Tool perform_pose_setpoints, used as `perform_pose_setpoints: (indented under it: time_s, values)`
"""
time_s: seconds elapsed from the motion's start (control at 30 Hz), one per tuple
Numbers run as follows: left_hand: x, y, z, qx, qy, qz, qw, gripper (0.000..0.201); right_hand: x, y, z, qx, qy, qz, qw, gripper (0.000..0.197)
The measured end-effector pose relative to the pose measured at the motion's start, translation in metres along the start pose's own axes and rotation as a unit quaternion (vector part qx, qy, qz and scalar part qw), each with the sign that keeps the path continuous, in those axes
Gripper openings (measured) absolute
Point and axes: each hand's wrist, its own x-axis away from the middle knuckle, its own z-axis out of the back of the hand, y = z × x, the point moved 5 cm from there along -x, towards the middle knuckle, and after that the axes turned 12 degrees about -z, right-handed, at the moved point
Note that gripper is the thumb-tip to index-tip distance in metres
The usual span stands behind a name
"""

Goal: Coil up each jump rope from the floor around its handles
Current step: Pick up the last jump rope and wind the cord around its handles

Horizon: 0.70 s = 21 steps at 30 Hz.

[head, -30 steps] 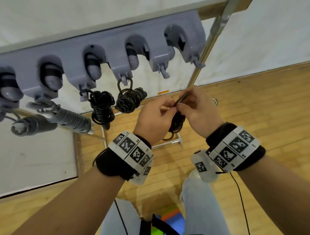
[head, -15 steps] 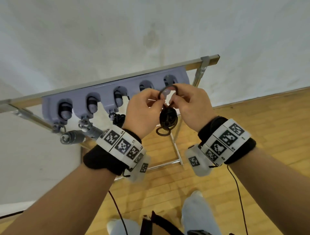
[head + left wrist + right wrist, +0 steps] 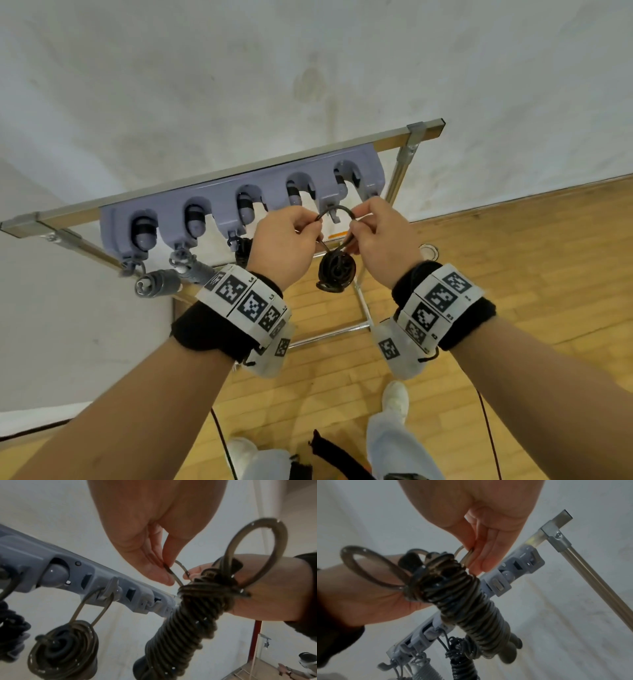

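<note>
A dark jump rope [image 3: 335,274], coiled tightly around its handles, hangs between my hands just below the grey wall rack [image 3: 178,209]. My left hand [image 3: 313,228] pinches the left side of its top loop [image 3: 334,211]. The right side of that loop is pinched by my right hand [image 3: 352,233]. The loop arches right by the hook under the rack's second slot from the right. In the left wrist view, thumb and fingers [image 3: 164,566] squeeze the cord above the coil [image 3: 185,628]. The right wrist view shows my fingers [image 3: 476,557] on the cord over the bundle [image 3: 471,608].
Other coiled ropes hang from rack hooks: a dark one [image 3: 242,250] behind my left hand and grey ones [image 3: 161,283] at the left. The rack sits on a metal rail frame [image 3: 400,178] against a white wall. Below is wooden floor [image 3: 513,257], with my legs and shoes.
Both hands rose with the coiled rope towards the rack's right end, and the top loop now stands spread open between them. My head tilted up, showing more wall.
</note>
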Motion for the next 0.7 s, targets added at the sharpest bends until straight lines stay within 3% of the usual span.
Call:
perform_pose_setpoints:
  time_s: [0.23, 0.43, 0.7]
  values:
    - [-0.023, -0.024, -0.028, -0.115, -0.040, 0.041, 0.992, 0.007, -0.030, 0.029, -0.008, 0.020, -0.015, -0.052, 0.998, 0.005]
    - [-0.031, -0.035, -0.038, -0.179, -0.006, 0.024, 0.984, 0.007, -0.056, 0.042, -0.021, 0.013, -0.003, -0.050, 0.999, 0.010]
    - [-0.032, -0.046, -0.051, -0.167, -0.014, 0.060, 0.984, 0.007, -0.067, 0.051, -0.031, -0.011, 0.006, -0.047, 0.999, 0.008]
